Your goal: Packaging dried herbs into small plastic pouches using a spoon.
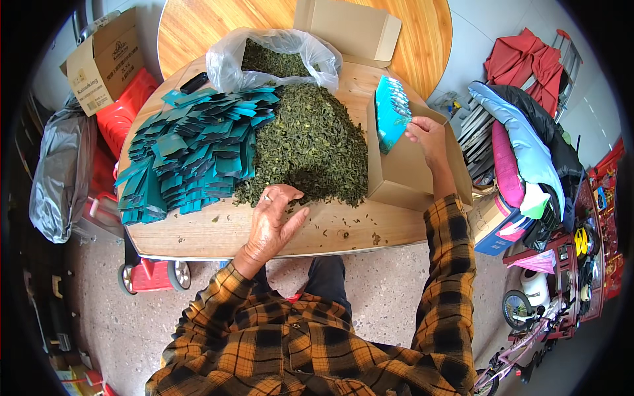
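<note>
A large heap of dried green leaves (317, 128) lies mid-table, with a dark hollow at its near side. My left hand (277, 218) is at the heap's near left edge, fingers apart, holding nothing visible. Many teal packets (198, 148) are piled left of the heap. At the right stands an open cardboard box (406, 173); a row of upright blue-teal packets (391, 114) fills its far left part. The fingers of my right hand (428, 138) pinch the near right edge of that row; whether they hold one packet or more cannot be told.
Behind the heap stands an open clear plastic bag (225, 62) of leaves. A black object (194, 82) lies left of it. A cardboard flap (346, 29) rests on the round wooden table (198, 24). Leaf crumbs dot the near edge. Left of the table are a carton (104, 64) and red stools (126, 111).
</note>
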Demonstrator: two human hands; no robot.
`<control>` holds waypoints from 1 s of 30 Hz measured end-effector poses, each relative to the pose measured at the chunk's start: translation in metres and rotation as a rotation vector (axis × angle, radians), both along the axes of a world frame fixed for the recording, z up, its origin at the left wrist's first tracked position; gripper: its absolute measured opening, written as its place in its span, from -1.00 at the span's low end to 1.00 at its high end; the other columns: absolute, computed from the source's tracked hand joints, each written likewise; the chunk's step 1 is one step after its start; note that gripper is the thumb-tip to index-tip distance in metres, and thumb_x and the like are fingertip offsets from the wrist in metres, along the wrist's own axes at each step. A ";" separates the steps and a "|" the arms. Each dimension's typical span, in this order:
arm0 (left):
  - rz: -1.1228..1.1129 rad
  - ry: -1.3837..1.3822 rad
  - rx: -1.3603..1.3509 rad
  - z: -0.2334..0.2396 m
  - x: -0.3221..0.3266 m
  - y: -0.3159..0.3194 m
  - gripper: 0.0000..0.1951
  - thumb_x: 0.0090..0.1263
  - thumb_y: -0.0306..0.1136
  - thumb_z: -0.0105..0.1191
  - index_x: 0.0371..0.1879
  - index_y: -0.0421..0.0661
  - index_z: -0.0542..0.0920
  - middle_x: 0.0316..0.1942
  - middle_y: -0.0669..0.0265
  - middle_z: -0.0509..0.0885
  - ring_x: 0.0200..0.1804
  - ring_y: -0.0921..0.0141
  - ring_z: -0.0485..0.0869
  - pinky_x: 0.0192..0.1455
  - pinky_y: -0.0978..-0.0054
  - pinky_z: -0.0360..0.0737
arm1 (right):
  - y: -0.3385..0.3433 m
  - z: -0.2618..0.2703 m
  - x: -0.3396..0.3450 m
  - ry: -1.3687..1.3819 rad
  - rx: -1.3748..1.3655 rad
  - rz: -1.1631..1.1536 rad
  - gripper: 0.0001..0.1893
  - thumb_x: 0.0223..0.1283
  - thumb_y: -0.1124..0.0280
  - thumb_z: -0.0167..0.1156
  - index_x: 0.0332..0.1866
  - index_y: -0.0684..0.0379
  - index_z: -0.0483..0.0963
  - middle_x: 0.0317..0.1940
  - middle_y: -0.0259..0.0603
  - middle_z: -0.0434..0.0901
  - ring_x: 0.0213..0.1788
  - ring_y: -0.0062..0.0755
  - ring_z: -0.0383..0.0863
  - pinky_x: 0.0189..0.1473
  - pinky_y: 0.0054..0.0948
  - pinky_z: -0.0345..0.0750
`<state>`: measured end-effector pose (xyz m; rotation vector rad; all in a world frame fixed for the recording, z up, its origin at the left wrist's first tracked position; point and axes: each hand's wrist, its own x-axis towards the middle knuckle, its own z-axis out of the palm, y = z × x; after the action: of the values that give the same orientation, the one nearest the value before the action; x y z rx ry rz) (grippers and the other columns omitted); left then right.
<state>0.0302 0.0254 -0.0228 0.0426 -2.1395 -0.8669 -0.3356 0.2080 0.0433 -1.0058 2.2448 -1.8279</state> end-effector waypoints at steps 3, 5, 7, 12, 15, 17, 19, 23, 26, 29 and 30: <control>0.003 0.005 -0.004 0.000 0.001 0.001 -0.75 0.27 -0.43 0.28 -0.11 -0.18 0.58 -0.12 0.12 0.62 -0.01 0.08 0.58 0.12 0.23 0.51 | 0.002 0.000 0.002 0.001 0.008 -0.021 -0.81 0.23 0.48 0.31 -0.11 0.34 0.62 -0.33 -0.28 0.70 -0.37 -0.61 0.66 -0.30 -0.64 0.55; 0.008 0.013 -0.017 0.000 0.001 0.003 -0.74 0.25 -0.44 0.29 -0.11 -0.19 0.58 -0.14 0.12 0.61 -0.02 0.06 0.58 0.09 0.21 0.52 | 0.005 -0.001 0.003 -0.005 0.030 -0.023 -0.81 0.23 0.47 0.32 -0.11 0.34 0.62 -0.33 -0.29 0.70 -0.37 -0.62 0.65 -0.31 -0.63 0.55; 0.014 0.022 -0.029 0.001 0.001 0.003 -0.72 0.23 -0.45 0.30 -0.11 -0.20 0.57 -0.17 0.12 0.60 -0.03 0.05 0.58 0.07 0.18 0.53 | 0.008 -0.001 0.003 -0.011 0.053 -0.023 -0.80 0.23 0.46 0.32 -0.11 0.33 0.62 -0.33 -0.29 0.70 -0.38 -0.62 0.65 -0.32 -0.63 0.55; 0.014 0.042 -0.020 -0.002 0.000 0.000 -0.73 0.23 -0.46 0.29 -0.12 -0.20 0.59 -0.20 0.11 0.63 -0.07 0.04 0.60 0.02 0.18 0.54 | 0.017 0.004 0.000 0.147 0.066 -0.110 -0.81 0.22 0.44 0.32 -0.11 0.28 0.64 -0.39 -0.35 0.68 -0.38 -0.64 0.64 -0.34 -0.64 0.51; -0.017 0.035 0.047 -0.002 -0.003 0.003 -0.73 0.22 -0.45 0.31 -0.13 -0.20 0.61 -0.31 0.15 0.65 -0.19 0.10 0.62 -0.09 0.23 0.57 | 0.027 0.019 0.014 0.119 -0.129 -0.101 -0.86 0.27 0.47 0.29 -0.12 0.25 0.65 -0.40 -0.40 0.67 -0.38 -0.69 0.62 -0.33 -0.69 0.47; 0.002 0.027 0.037 -0.001 -0.002 0.002 -0.73 0.21 -0.45 0.32 -0.13 -0.21 0.61 -0.34 0.16 0.66 -0.22 0.12 0.63 -0.12 0.25 0.57 | 0.016 0.024 0.034 0.185 -0.124 -0.073 -0.87 0.28 0.47 0.29 -0.12 0.24 0.65 -0.39 -0.40 0.68 -0.37 -0.71 0.62 -0.33 -0.70 0.46; 0.019 0.039 0.030 -0.003 -0.001 -0.001 -0.74 0.22 -0.46 0.31 -0.14 -0.22 0.62 -0.33 0.16 0.66 -0.21 0.13 0.63 -0.12 0.26 0.58 | 0.007 0.026 0.050 0.216 -0.112 -0.066 -0.86 0.29 0.45 0.29 -0.11 0.22 0.65 -0.37 -0.41 0.68 -0.36 -0.74 0.61 -0.32 -0.71 0.46; 0.022 0.025 0.054 -0.007 -0.001 -0.001 -0.75 0.22 -0.46 0.30 -0.14 -0.22 0.63 -0.33 0.16 0.67 -0.20 0.14 0.64 -0.12 0.26 0.59 | 0.002 0.023 0.061 0.216 -0.111 -0.075 -0.85 0.29 0.44 0.29 -0.11 0.24 0.65 -0.38 -0.41 0.68 -0.38 -0.73 0.61 -0.32 -0.71 0.46; 0.010 0.016 0.065 -0.006 0.000 0.001 -0.76 0.23 -0.45 0.30 -0.15 -0.22 0.63 -0.33 0.16 0.67 -0.20 0.14 0.64 -0.11 0.26 0.59 | 0.007 0.020 0.063 0.199 -0.095 -0.133 -0.84 0.28 0.44 0.30 -0.11 0.26 0.64 -0.38 -0.40 0.68 -0.39 -0.72 0.60 -0.32 -0.71 0.46; 0.009 0.014 0.049 -0.006 0.001 0.003 -0.76 0.23 -0.46 0.29 -0.15 -0.22 0.63 -0.32 0.16 0.67 -0.20 0.14 0.65 -0.10 0.27 0.59 | 0.009 0.019 0.065 0.197 -0.152 -0.101 -0.84 0.27 0.44 0.29 -0.12 0.28 0.64 -0.39 -0.39 0.68 -0.40 -0.72 0.59 -0.32 -0.70 0.46; 0.007 0.014 0.046 -0.006 0.001 0.003 -0.77 0.24 -0.46 0.29 -0.15 -0.22 0.63 -0.32 0.16 0.67 -0.20 0.14 0.65 -0.10 0.27 0.59 | 0.010 0.020 0.065 0.191 -0.142 -0.117 -0.84 0.28 0.44 0.29 -0.12 0.28 0.64 -0.39 -0.39 0.68 -0.40 -0.72 0.59 -0.33 -0.70 0.46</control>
<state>0.0312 0.0280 -0.0285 0.0675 -2.1049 -0.9101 -0.2702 0.2181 0.0628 -1.1401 2.3546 -2.0463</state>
